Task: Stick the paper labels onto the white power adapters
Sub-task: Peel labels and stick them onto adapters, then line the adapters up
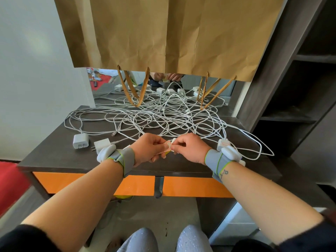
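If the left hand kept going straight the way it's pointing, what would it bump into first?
Most likely the right hand. The left hand points toward it, and both pinch the same small paper label between them, so the fingertips nearly meet. Depth is hard to judge here.

We see a small white paper label with red-orange markings [168, 145] pinched between both hands above the near edge of the table. Two white square power adapters [81, 141] lie side by side at the table's left, prongs toward us, unlabelled on the faces we can see. At the right, another white adapter [224, 144] already carries a red-marked label on top.
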`<action>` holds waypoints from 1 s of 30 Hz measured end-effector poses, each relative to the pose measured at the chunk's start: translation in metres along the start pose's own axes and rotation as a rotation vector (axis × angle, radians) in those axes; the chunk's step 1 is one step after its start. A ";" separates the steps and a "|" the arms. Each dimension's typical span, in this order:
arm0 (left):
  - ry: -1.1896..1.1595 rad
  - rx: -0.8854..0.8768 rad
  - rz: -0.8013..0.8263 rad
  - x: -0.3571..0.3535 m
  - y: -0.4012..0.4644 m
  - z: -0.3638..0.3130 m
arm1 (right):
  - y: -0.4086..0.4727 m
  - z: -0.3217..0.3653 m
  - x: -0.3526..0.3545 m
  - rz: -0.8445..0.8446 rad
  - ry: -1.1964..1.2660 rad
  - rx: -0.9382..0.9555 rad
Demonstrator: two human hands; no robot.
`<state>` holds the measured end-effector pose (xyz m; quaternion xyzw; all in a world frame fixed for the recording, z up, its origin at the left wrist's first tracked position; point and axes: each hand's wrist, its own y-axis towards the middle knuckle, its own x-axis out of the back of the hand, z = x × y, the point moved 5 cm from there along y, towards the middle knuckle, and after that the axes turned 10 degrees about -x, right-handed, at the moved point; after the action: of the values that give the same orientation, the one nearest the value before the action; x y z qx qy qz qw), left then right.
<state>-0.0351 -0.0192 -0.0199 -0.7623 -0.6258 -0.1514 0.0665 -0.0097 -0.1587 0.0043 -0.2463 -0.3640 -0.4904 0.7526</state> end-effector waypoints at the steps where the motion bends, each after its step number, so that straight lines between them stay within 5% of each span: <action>1: 0.008 -0.003 0.005 0.000 0.000 0.000 | 0.000 0.000 0.000 0.006 -0.005 -0.004; 30: 0.017 0.016 0.057 0.000 0.009 -0.001 | 0.009 -0.009 0.005 0.027 0.083 -0.023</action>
<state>-0.0259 -0.0208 -0.0183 -0.7779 -0.6045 -0.1507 0.0823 0.0026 -0.1641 0.0027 -0.2395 -0.3233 -0.4940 0.7708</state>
